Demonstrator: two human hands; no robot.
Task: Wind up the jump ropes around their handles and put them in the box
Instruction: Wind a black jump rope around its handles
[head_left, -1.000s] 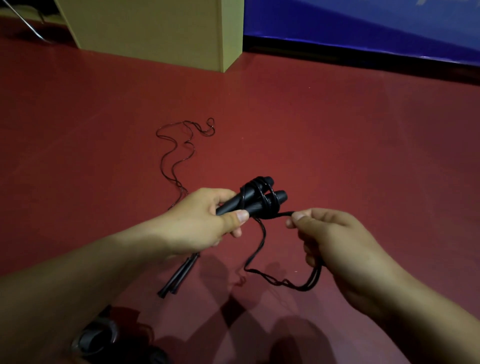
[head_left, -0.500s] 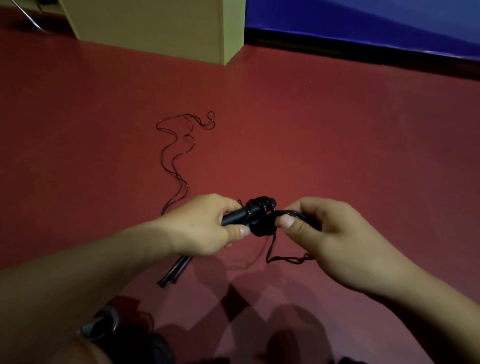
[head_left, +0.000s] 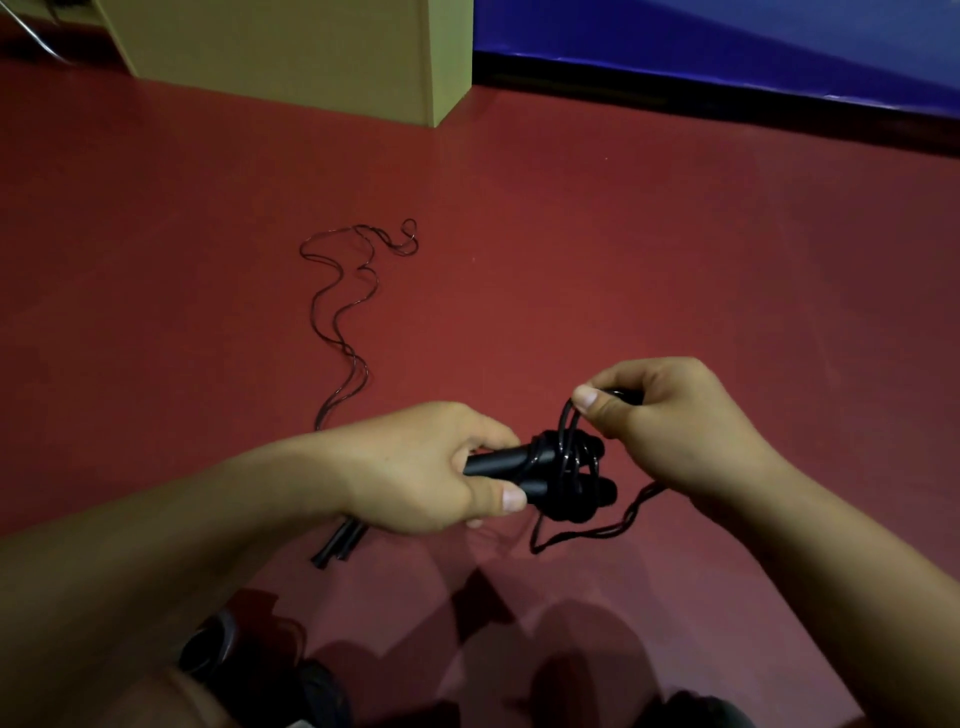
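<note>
My left hand (head_left: 431, 467) grips two black jump rope handles (head_left: 540, 473) side by side, with black cord wound in several turns around their right ends. My right hand (head_left: 660, 415) pinches a doubled loop of that cord (head_left: 566, 426) just above the handles. A short slack tail of cord (head_left: 597, 530) hangs below my right wrist. A second black jump rope (head_left: 343, 312) lies unwound on the red floor beyond my left hand, its two handles (head_left: 340, 545) poking out under my left forearm. The cardboard box (head_left: 291, 52) stands at the top left.
A blue mat (head_left: 727, 41) with a dark edge runs along the top right. Dark shoes or gear (head_left: 223, 649) sit at the bottom left by my body. A thin metal leg (head_left: 31, 31) shows in the top left corner. Red floor (head_left: 675, 234) spreads all around.
My right hand has lifted the cord up and over the handle ends, from beside them to above them. The hanging tail has grown shorter. The left hand kept its grip.
</note>
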